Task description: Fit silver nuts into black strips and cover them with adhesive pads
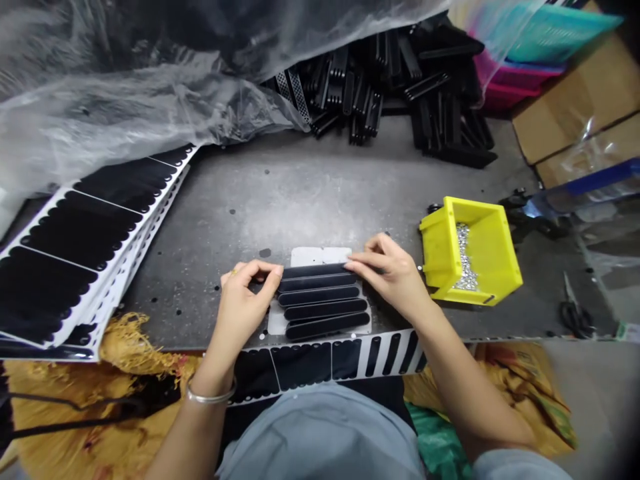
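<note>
As left hand and right hand pinch strip, fingers curled

To my right on the grey table I have 1 yellow bin with small silvery pieces inside. Farther right, 1 pair of scissors lies near the front edge, blades pointing away from me. Black parts lie heaped at the back, and clear plastic sheeting drapes across my upper left. At the far right I see a cardboard box beside turquoise and pink containers. Below the table, yellow sacking shows on both sides of me.
</note>
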Motion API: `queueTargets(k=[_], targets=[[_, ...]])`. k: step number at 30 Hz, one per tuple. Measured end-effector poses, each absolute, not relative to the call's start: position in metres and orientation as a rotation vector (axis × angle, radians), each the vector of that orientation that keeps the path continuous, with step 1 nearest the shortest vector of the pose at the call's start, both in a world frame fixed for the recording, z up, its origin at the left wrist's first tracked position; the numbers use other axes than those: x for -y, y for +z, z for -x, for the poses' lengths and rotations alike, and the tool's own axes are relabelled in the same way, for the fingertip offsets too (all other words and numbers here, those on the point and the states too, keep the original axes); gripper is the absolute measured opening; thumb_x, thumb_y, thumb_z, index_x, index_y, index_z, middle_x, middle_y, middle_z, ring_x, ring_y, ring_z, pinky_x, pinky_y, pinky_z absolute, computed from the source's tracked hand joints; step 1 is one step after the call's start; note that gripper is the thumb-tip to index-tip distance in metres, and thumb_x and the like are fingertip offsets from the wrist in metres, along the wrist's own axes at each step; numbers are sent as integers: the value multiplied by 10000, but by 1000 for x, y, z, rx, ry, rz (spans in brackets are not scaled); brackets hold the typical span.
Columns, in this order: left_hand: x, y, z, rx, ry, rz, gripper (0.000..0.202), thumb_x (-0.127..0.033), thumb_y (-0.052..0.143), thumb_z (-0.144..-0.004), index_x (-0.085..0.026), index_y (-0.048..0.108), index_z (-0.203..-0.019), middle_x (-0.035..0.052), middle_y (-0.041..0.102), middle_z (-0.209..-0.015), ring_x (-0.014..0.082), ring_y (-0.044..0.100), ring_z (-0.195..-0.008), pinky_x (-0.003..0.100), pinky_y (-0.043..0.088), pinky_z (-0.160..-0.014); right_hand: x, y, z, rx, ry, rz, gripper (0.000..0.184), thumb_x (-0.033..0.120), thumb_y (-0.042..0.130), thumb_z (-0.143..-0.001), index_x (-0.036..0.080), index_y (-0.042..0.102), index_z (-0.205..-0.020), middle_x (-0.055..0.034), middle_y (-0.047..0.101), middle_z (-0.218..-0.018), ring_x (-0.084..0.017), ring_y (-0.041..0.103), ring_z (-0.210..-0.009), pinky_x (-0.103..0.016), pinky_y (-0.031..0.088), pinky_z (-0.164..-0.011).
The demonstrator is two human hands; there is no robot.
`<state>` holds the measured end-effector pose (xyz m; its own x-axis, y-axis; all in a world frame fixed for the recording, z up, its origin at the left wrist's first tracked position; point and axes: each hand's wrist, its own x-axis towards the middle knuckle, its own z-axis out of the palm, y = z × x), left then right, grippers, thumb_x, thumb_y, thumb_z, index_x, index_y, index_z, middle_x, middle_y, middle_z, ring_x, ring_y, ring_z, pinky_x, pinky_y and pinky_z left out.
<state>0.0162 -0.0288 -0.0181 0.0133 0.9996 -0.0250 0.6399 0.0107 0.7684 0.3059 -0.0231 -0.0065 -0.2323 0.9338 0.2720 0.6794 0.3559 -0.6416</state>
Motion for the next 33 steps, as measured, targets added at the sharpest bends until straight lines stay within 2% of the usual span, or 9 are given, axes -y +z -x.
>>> queueTargets(k=[2, 5, 8, 14, 17, 19, 26, 30, 33], targets=[[35, -12, -19, -1693, 779, -1800, 346, -518, 593, -965, -229, 702, -1121, 67, 744, -1075, 272, 641, -1052, 489, 432, -1044, 33, -3, -318, 1918, 390, 1543, 181, 314, 651, -1001, 247, 788, -1098, -35, 617, -892, -187, 619, -827, -361, 516, -781], [44, -3, -30, -1441, 638, -2123, 1011, -752, 727, -780, -214, 379, -1562, 186, 487, -1551, 397, 428, -1432, 584, 339, -1181, 60, 10, -332, 1809, 360, 1649, 189, 291, 613, -1024, 244, 771, -1115, -34, 646, -905, -179, 637, -825, -346, 513, -783], [45, -2, -44, -1202, 405, -2383, 1416, -793, 847, -574, -171, 167, -1649, 265, 307, -1640, 491, 305, -1497, 669, 251, -1221, 91, 22, -336, 1778, 445, 1629, 184, 274, 607, -1026, 257, 762, -1123, -33, 663, -954, -172, 659, -869, -326, 522, -805], [41, -5, -54, -1214, 408, -2346, 1141, -556, 868, -675, -136, 326, -1587, 238, 528, -1373, 434, 516, -1225, 649, 452, -1070, 120, 5, -324, 1767, 762, 1646, 487, 474, 704, -948, 336, 620, -1408, -80, 643, -1310, -273, 635, -1218, -470, 514, -1062], [57, -3, -69, -1115, 676, -2153, 1134, -569, 869, -674, -202, 300, -1584, 203, 496, -1425, 405, 497, -1291, 617, 442, -1118, 112, -1, -309, 1798, 995, 1458, 1172, 734, 738, -797, 356, 60, -1674, -133, 401, -1631, -368, 434, -1484, -606, 410, -1183], [68, -5, -81, -1023, 828, -2028, 1200, -574, 866, -684, -234, 189, -1615, 195, 440, -1508, 383, 461, -1385, 574, 423, -1169, 99, 7, -295, 1772, 1097, 1237, 1341, 838, 676, -759, 328, -197, -1640, -147, 301, -1687, -367, 402, -1512, -603, 412, -1194], [73, -18, -36, -1356, 559, -2050, 1621, -832, 845, -517, -291, -196, -1635, 230, -9, -1742, 488, -35, -1601, 727, 16, -1263, 42, 31, -240, 2564, 515, 1284, 1155, 451, 846, -773, 246, 156, -1677, -187, 489, -1499, -419, 431, -1455, -673, 231, -1264], [75, -16, 2, -1398, 423, -2034, 1594, -865, 778, -581, -290, -311, -1595, 240, -86, -1740, 458, -81, -1600, 712, 23, -1268, 43, 14, -252, 2646, 616, 1322, 1299, 609, 897, -676, 239, 155, -1677, -219, 303, -1671, -433, 276, -1562, -653, 202, -1282], [76, -18, -5, -1389, 417, -2036, 1582, -861, 764, -611, -269, -331, -1586, 253, -111, -1731, 447, -73, -1601, 711, 24, -1268, 60, -3, -277, 2317, 758, 1531, 1185, 719, 726, -815, 327, 18, -1680, -151, 106, -1755, -403, 139, -1612, -685, 199, -1268]])
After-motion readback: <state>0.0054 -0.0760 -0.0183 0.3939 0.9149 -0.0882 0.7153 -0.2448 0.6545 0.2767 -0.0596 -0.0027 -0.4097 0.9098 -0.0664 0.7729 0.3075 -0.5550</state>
